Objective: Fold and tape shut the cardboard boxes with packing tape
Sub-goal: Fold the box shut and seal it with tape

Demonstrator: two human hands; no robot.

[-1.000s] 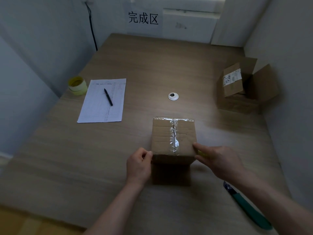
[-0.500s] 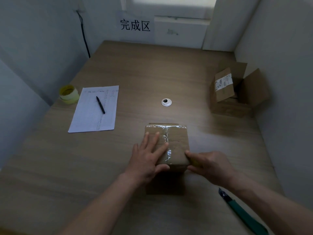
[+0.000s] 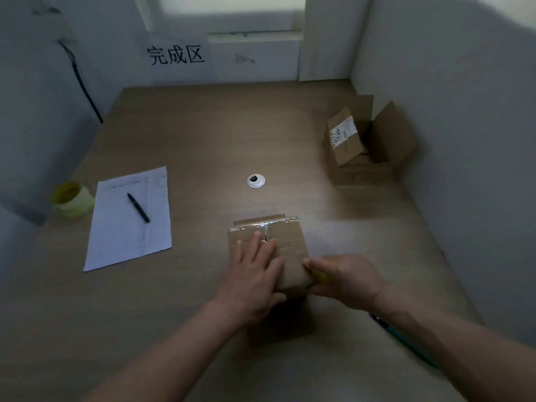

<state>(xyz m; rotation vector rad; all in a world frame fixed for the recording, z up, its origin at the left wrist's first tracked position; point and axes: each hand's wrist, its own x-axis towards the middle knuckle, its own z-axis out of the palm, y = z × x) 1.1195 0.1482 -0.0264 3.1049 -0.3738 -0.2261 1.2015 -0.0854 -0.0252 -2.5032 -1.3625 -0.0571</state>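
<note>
Cardboard box (image 3: 287, 250), its centre seam already covered in clear tape, sits at the near middle of a wooden table (image 3: 203, 134) in the head view. A person's left hand (image 3: 255, 274) lies flat on the lid, fingers straight and spread, pressing the tape down. The right hand (image 3: 345, 278) is curled at the box's near right corner around something yellow, likely a tape roll; the grip is partly hidden. Judged, this is the sealing step, nearly done. Next calls for cutting the tape, perhaps with the green knife (image 3: 406, 340) nearby, then starting the open box (image 3: 365, 146) at far right.
</note>
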